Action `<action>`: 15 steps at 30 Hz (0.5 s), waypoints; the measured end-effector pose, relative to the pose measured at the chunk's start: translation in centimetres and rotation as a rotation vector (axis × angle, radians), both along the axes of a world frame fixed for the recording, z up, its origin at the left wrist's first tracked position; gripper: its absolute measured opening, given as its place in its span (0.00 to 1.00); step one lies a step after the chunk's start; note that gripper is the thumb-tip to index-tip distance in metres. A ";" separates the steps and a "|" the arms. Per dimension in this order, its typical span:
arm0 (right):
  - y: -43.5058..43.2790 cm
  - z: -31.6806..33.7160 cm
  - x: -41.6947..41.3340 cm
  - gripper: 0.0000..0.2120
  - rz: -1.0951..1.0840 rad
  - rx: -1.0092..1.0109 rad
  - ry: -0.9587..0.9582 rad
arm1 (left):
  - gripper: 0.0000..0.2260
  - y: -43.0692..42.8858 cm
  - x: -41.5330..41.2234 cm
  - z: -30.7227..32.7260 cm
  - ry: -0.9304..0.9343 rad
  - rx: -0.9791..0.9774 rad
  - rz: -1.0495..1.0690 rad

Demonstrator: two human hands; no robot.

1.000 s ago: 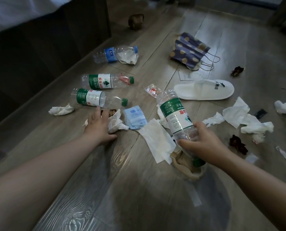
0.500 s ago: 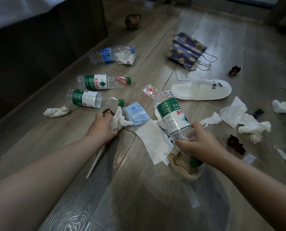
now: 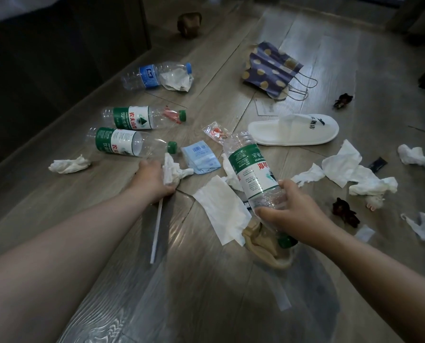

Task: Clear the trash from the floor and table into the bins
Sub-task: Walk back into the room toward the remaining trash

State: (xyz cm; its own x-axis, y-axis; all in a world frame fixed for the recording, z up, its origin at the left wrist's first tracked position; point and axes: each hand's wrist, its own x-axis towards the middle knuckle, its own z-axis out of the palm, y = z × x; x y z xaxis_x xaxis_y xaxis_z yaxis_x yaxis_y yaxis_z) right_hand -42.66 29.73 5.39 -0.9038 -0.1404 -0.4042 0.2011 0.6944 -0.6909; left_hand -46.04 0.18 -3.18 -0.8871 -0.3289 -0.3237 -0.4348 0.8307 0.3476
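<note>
My right hand (image 3: pixel 293 214) grips a clear green-label plastic bottle (image 3: pixel 249 169) near its capped end, base pointing away from me, lifted over the wooden floor. My left hand (image 3: pixel 154 178) is closed on a crumpled white tissue (image 3: pixel 173 169); a thin white stick (image 3: pixel 157 229) pokes out below the hand toward me. Two more green-label bottles (image 3: pixel 132 118) (image 3: pixel 117 142) and a blue-label bottle (image 3: pixel 152 75) lie on the floor beyond my left hand. A flat white tissue (image 3: pixel 221 206) lies between my hands.
Scattered tissues (image 3: pixel 69 164) (image 3: pixel 354 169) (image 3: pixel 418 157), a blue packet (image 3: pixel 200 157), a clear wrapper (image 3: pixel 215 132), a white slipper (image 3: pixel 293 129), a dotted paper bag (image 3: pixel 270 68), dark scraps (image 3: pixel 343 211) and a beige sock (image 3: pixel 265 241) litter the floor. Dark furniture (image 3: pixel 58 58) stands at left. No bin is in view.
My left hand has closed on the crumpled tissue and the stick and lifted them slightly toward me. My right hand keeps hold of the bottle, barely moved.
</note>
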 end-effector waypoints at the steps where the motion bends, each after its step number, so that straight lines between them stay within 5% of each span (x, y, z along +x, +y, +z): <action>1: 0.0 0.0 0.0 0.24 0.000 -0.002 0.000 | 0.35 0.1 -0.1 0.2 -0.009 -0.005 -0.001; 8: -0.1 -0.1 -0.2 0.26 -0.012 0.012 -0.005 | 0.28 0.1 -0.2 1.0 -0.257 -0.034 0.049; 11: -0.2 -0.2 -0.3 0.27 -0.005 0.014 -0.005 | 0.32 0.0 0.5 1.0 -0.228 0.056 0.170; 15: 0.0 -0.3 -0.4 0.27 -0.002 0.014 -0.010 | 0.32 0.4 1.2 1.0 -0.080 0.051 0.077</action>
